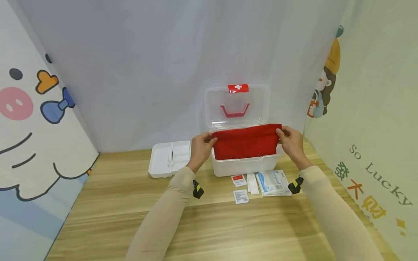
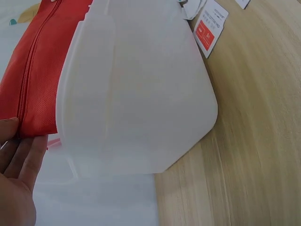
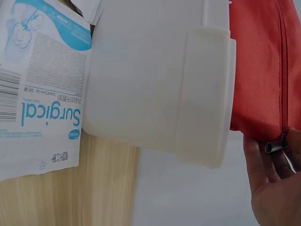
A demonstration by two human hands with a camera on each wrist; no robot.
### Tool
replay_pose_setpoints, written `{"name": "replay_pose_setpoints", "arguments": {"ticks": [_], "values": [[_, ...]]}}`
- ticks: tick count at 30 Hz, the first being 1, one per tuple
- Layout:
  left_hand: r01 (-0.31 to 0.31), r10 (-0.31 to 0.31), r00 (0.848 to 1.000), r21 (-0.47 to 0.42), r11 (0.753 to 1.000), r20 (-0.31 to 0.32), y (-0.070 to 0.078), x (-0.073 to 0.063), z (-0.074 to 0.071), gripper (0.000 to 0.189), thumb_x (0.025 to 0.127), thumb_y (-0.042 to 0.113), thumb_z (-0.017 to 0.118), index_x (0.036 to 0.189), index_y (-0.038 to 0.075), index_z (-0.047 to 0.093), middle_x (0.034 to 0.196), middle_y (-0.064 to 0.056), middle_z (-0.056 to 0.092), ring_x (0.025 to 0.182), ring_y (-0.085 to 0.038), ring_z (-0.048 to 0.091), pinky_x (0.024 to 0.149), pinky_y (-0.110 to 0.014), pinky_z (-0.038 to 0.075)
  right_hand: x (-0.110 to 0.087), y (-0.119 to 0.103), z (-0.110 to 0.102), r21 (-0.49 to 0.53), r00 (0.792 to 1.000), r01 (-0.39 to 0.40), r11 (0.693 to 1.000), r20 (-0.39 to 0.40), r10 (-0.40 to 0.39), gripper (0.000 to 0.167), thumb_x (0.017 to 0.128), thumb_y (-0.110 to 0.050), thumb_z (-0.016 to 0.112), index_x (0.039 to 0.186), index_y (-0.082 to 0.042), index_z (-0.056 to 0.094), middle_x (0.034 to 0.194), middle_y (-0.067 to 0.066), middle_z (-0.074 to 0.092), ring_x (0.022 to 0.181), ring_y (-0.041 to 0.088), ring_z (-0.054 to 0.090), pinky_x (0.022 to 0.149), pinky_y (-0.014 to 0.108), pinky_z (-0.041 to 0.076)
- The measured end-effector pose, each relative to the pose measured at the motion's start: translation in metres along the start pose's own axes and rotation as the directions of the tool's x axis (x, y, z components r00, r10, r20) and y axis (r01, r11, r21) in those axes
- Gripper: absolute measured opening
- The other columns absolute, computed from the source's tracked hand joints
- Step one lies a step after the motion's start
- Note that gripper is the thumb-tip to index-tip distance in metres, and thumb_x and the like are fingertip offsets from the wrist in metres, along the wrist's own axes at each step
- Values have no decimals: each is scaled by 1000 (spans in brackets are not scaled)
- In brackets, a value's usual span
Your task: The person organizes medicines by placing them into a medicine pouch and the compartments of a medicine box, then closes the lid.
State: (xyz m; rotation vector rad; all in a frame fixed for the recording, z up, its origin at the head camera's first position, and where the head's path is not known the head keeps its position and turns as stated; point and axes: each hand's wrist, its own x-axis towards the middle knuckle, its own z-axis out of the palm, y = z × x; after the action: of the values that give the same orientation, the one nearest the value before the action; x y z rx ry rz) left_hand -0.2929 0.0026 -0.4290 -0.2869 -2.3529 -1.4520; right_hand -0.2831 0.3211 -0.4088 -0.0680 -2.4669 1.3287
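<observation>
A red zippered pouch (image 1: 245, 142) is stretched between both hands at the mouth of a white plastic box (image 1: 246, 166). The left hand (image 1: 201, 148) pinches its left end between thumb and fingers. At the opposite end, the right hand (image 1: 291, 144) pinches the corner beside the metal zipper pull (image 3: 275, 145). In the left wrist view, the zipper (image 2: 27, 70) runs along the pouch and looks closed. The box's clear lid (image 1: 236, 105), with a pink handle (image 1: 235, 114) and a red cross label (image 1: 238, 88), stands raised behind. The pouch's lower edge is hidden by the box front.
A white divided tray (image 1: 160, 159) lies left of the box. In front of the box are a Surgical packet (image 1: 272, 182), white strips (image 1: 253, 184), a red-and-white sachet (image 1: 239, 180) and a white sachet (image 1: 241, 196). Curtains hang behind and at both sides.
</observation>
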Motion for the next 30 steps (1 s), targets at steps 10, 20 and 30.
{"name": "replay_pose_setpoints", "arguments": {"ticks": [10, 20, 30], "values": [[-38, 31, 996, 92, 995, 79, -6, -4, 1, 20, 92, 17, 68, 106, 4, 74, 96, -12, 76, 89, -25, 72, 80, -36, 59, -2, 11, 3, -81, 999, 33, 996, 22, -32, 43, 103, -31, 49, 125, 5, 60, 111, 27, 67, 94, 37, 67, 75, 29, 61], [-154, 133, 982, 154, 976, 135, -12, -4, 4, 12, 94, 13, 65, 99, 6, 74, 91, -8, 76, 84, -20, 71, 78, -34, 57, -5, 24, 7, -210, 997, 67, 975, 47, -59, 41, 103, -31, 49, 118, 4, 64, 107, 25, 70, 92, 35, 65, 77, 39, 54], [-183, 154, 975, 184, 966, 162, -12, -3, 5, 15, 94, 12, 64, 103, 5, 75, 95, -9, 76, 86, -21, 72, 78, -34, 58, -7, 29, 11, -278, 998, 69, 958, 15, -67, 32, 99, -24, 55, 111, 3, 68, 103, 22, 71, 86, 33, 62, 68, 34, 48]]}}
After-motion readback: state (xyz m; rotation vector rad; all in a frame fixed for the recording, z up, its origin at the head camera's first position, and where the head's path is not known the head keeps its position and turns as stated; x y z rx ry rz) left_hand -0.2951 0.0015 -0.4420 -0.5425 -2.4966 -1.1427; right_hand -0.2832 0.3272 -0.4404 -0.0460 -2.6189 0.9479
